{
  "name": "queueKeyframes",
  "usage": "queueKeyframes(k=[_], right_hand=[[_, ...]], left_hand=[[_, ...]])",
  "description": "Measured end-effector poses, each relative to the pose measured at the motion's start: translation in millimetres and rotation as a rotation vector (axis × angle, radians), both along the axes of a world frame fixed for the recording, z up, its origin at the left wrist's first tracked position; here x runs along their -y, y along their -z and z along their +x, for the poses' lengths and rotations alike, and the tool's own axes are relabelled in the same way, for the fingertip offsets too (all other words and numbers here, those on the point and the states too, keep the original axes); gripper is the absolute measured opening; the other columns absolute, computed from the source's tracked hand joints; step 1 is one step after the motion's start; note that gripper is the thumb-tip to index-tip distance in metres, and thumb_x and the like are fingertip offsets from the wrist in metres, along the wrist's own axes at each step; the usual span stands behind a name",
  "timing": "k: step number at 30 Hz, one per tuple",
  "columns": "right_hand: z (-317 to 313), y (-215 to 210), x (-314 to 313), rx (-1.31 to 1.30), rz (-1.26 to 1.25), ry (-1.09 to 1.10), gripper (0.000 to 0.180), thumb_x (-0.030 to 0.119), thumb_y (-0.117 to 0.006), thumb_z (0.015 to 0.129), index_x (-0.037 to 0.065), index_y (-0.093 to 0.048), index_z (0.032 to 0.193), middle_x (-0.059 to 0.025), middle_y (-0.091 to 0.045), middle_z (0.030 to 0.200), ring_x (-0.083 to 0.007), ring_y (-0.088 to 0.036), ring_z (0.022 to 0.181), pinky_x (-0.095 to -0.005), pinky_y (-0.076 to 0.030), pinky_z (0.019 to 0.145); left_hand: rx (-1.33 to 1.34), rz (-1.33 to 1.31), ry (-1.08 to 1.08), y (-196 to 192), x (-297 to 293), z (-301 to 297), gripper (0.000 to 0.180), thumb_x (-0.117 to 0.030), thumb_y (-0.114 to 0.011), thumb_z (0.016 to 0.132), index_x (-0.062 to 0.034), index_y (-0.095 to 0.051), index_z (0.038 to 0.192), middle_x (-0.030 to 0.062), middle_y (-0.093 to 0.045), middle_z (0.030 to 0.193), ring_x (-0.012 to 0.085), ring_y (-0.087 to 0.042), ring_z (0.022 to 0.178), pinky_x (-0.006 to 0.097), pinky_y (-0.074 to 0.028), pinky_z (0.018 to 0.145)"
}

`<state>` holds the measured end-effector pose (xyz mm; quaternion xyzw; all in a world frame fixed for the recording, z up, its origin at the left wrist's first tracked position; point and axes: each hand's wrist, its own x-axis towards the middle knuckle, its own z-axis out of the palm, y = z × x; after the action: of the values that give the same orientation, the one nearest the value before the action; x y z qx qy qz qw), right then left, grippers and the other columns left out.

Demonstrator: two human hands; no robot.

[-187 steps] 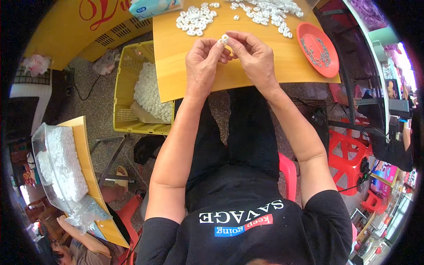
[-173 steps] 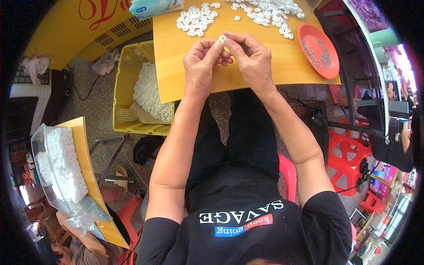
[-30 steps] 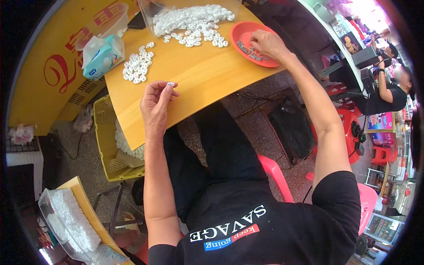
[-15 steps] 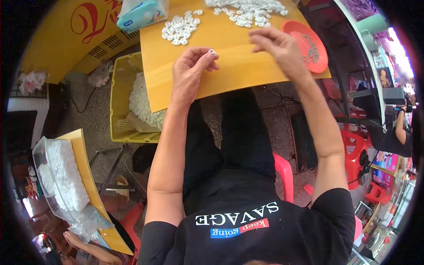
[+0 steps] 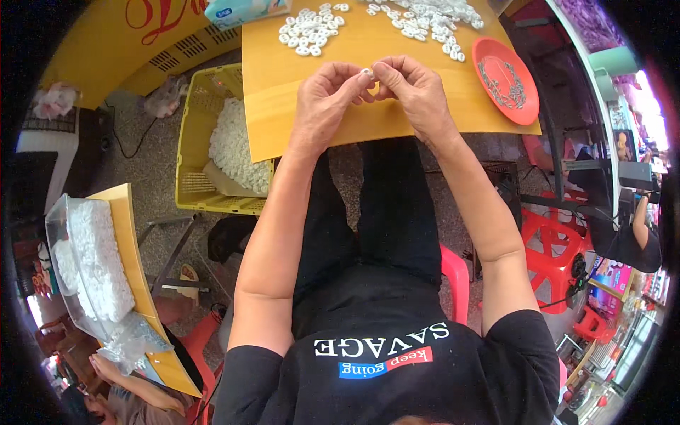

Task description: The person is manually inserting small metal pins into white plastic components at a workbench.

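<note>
Over the near part of the yellow tabletop (image 5: 276,113), my two hands meet at the fingertips. Thumb and fingers of my left hand (image 5: 324,103) pinch a small white plastic piece (image 5: 366,72) with holes in it. My right hand (image 5: 419,99) is closed in a pinch against that piece; whatever its fingertips hold is too small to make out. Beyond my left hand lies a loose pile of similar white pieces (image 5: 309,32). A larger heap (image 5: 435,20) spreads at the far right. To the right of my right hand, a red plate (image 5: 494,48) carries small metal parts (image 5: 513,92).
A tissue pack (image 5: 244,10) lies at the table's far left. Below, a yellow crate (image 5: 185,152) holds many white pieces. Further left, a clear bin (image 5: 62,244) of white pieces stands on a board, near another person's hand (image 5: 106,368). Red stools (image 5: 552,258) stand at right.
My right hand has moved left from beside the red plate to meet my left hand at the white piece. The whole view has shifted slightly.
</note>
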<state>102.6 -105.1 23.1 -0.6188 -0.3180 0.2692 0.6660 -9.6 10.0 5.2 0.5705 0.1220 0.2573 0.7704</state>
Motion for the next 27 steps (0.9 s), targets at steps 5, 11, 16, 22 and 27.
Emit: queueKeyframes(k=[5,11,16,22,27], right_hand=[[0,2,0,-0.017,0.007,0.019,0.022,0.021,-0.065,0.091,-0.001,-0.064,0.096,-0.0010,-0.063,0.079,-0.0058,-0.055,0.067,-0.0205,-0.048,0.063],[-5,4,-2,0.043,0.016,0.031,0.022,0.020,-0.065,0.091,-0.001,-0.063,0.095,-0.0016,-0.064,0.080,-0.0062,-0.056,0.067,-0.0204,-0.048,0.062],[-8,6,-3,0.049,0.080,0.063,0.020,0.019,-0.065,0.092,-0.001,-0.063,0.095,-0.0027,-0.065,0.081,-0.0073,-0.057,0.067,-0.0209,-0.049,0.062],[-12,7,-5,0.011,0.090,0.068,0.021,0.020,-0.064,0.092,-0.001,-0.062,0.095,-0.0031,-0.065,0.080,-0.0075,-0.057,0.068,-0.0208,-0.049,0.062],[-11,7,-6,-0.001,0.115,0.084,0.023,0.021,-0.064,0.092,-0.001,-0.061,0.095,-0.0030,-0.064,0.080,-0.0075,-0.057,0.068,-0.0207,-0.049,0.062]], left_hand=[[0.003,-0.006,0.002,3,-1,2,0.016,-0.014,-0.066,0.090,0.0003,-0.064,0.096,0.0061,-0.067,0.085,0.0107,-0.062,0.072,0.022,-0.046,0.065],[0.031,0.012,-0.007,6,-3,4,0.020,-0.017,-0.067,0.090,0.0012,-0.062,0.095,0.0054,-0.067,0.081,0.0102,-0.064,0.071,0.021,-0.048,0.063],[0.035,-0.007,-0.013,6,-1,3,0.019,-0.017,-0.067,0.089,0.0009,-0.062,0.094,0.0051,-0.066,0.080,0.0100,-0.064,0.070,0.021,-0.048,0.063],[0.026,-0.007,-0.017,7,-1,3,0.020,-0.018,-0.068,0.089,0.0008,-0.062,0.093,0.0049,-0.066,0.081,0.0099,-0.064,0.071,0.021,-0.048,0.063],[0.036,0.018,-0.025,3,-1,3,0.020,-0.018,-0.068,0.089,0.0008,-0.062,0.094,0.0048,-0.066,0.081,0.0098,-0.063,0.071,0.021,-0.048,0.063]])
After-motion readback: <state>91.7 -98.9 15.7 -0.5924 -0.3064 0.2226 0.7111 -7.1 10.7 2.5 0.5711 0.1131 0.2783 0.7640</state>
